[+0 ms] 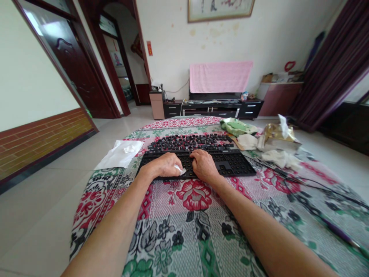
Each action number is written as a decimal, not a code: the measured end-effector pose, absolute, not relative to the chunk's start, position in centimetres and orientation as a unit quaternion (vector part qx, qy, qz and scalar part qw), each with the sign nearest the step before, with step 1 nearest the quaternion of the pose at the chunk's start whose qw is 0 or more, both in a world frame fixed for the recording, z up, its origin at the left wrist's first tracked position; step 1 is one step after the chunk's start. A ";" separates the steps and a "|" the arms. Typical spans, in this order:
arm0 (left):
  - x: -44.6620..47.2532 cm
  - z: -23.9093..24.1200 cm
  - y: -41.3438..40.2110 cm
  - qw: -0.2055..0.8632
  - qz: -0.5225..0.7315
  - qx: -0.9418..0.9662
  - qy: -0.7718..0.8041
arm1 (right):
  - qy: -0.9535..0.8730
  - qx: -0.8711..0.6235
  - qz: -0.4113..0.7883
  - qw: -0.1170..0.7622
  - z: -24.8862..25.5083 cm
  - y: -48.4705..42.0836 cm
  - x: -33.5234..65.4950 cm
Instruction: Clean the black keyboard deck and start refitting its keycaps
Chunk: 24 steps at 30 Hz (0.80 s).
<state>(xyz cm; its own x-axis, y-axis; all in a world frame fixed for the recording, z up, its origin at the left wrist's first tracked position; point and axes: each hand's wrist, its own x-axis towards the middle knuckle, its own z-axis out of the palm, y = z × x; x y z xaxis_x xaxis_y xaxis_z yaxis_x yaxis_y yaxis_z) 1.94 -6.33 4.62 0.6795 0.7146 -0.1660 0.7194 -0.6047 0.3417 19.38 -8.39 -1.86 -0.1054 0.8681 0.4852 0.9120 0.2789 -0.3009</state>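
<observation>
A black keyboard point(235, 163) with its keycaps off lies flat across the patterned tablecloth. My left hand point(168, 164) is closed around a white tissue point(181, 169), pressing it onto the left half of the keyboard. To the right of it, my right hand point(204, 164) lies over the middle of the keyboard, fingers stretched forward and slightly bent toward its back edge. No object shows in that hand. Just behind the keyboard, loose black keycaps point(187, 142) are spread in a wide heap.
White paper point(117, 154) with a crumpled tissue point(129, 149) lies left. At right are a gold tissue box point(278, 134), crumpled tissues point(281, 158), a green cloth point(238, 127) and a black cable point(314, 188). A purple-handled tool point(336, 231) lies near the right edge.
</observation>
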 end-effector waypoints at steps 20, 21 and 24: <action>2.5 4.8 -6.7 0.232 -0.012 0.907 0.352 | -0.744 -0.598 -0.036 0.296 -1.9 -8.4 19.4; 2.6 4.8 -6.8 0.233 -0.021 0.904 0.357 | -0.744 -0.597 -0.036 0.297 -1.9 -8.4 19.4; 2.0 5.3 -6.7 0.236 -0.056 0.885 0.397 | -0.743 -0.601 -0.034 0.293 -1.9 -8.4 19.4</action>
<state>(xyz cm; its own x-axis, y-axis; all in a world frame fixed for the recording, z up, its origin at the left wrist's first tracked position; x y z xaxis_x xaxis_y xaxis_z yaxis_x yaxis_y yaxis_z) 1.97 -6.74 5.29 0.6780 0.6766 -0.2872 0.7297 -0.5727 0.3734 19.42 -8.37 -1.89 -0.1050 0.8733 0.4757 0.9128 0.2745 -0.3024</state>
